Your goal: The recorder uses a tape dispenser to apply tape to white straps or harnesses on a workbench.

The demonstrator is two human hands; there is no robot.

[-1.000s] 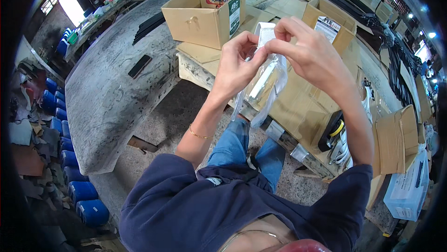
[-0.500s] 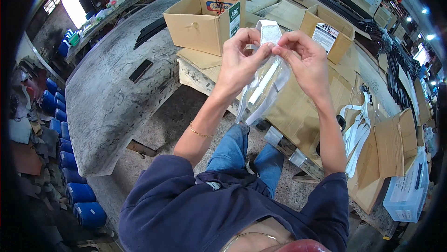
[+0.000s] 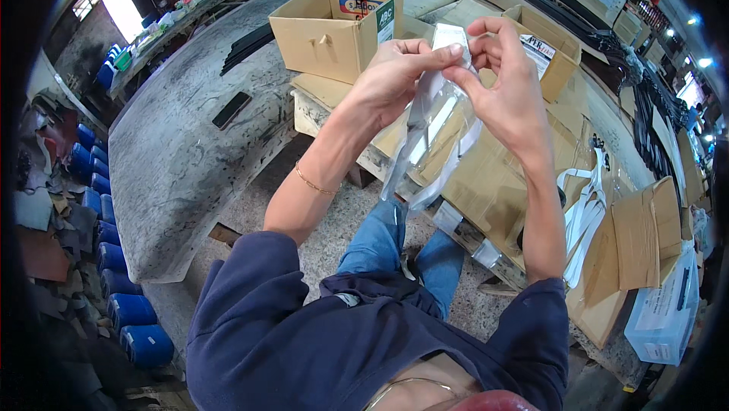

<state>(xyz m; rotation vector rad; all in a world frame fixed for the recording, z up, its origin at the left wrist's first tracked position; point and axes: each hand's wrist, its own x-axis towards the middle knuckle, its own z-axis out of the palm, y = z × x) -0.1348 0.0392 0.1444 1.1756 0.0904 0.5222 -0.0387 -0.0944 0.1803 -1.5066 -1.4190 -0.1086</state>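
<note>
We are in a cluttered workshop, with blue drums (image 3: 126,309) along the left side and a broad, stained grey counter (image 3: 178,153) curving away in front. A dark phone (image 3: 231,110) lies on it, and nearer the hands cardboard (image 3: 493,183) covers another part, with an open carton (image 3: 315,50) towards the left and a smaller carton (image 3: 560,86) towards the right. Loose white straps (image 3: 583,221) lie on the right side.

The clear plastic packet (image 3: 429,126) hangs in the air between the two hands, above the cardboard's near edge, with a white card (image 3: 450,34) at its top. Pale bands run down it; we cannot tell whether they lie inside or behind the plastic.

Our left hand (image 3: 395,77) is closed on the packet's top, its thumb stretched across the lower part of the card. Our right hand (image 3: 505,80) is half curled, thumb against the packet and fingers bent beside the card; whether it truly grips, we cannot tell.

As we judge it, packet and card are already together, while the handling at the top is unfinished and the packet has not been set down. Whether its mouth is sealed does not show.

Half a second ago both thumbs met just below the card; now the left thumb has slid up onto it and the right fingers have lifted and spread.
</note>
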